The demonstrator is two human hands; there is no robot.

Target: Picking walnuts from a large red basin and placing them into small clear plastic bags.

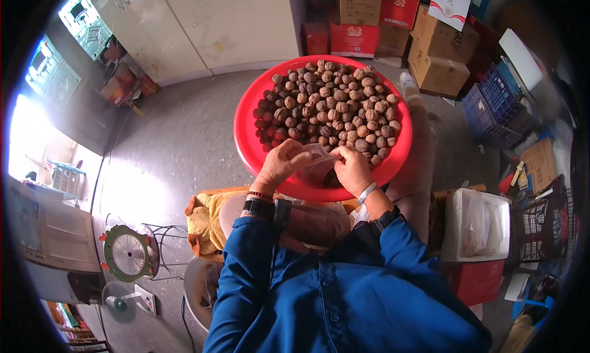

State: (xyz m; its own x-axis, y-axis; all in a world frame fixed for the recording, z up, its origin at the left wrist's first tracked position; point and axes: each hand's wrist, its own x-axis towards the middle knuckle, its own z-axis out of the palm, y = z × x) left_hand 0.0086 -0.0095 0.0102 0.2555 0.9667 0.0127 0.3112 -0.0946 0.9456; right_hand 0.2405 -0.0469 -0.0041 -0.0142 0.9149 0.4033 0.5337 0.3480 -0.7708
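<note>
A wide red basin [246,138] full of walnuts [335,104] stands in front of me. Over its near side, a thin see-through plastic bag [319,164] is stretched between my two hands. My left hand [283,164] pinches the bag's left edge with thumb and fingers. The opposite edge is gripped by my right hand [354,171], its fingers bent inward. What lies inside the bag, if anything, I cannot make out.
A white foam box [501,224] holding plastic bags sits at my right on a red box. Cardboard cartons [437,70] and blue crates [491,110] line the far right. At my left are a green-rimmed fan [129,253] and a yellow cloth [209,221].
</note>
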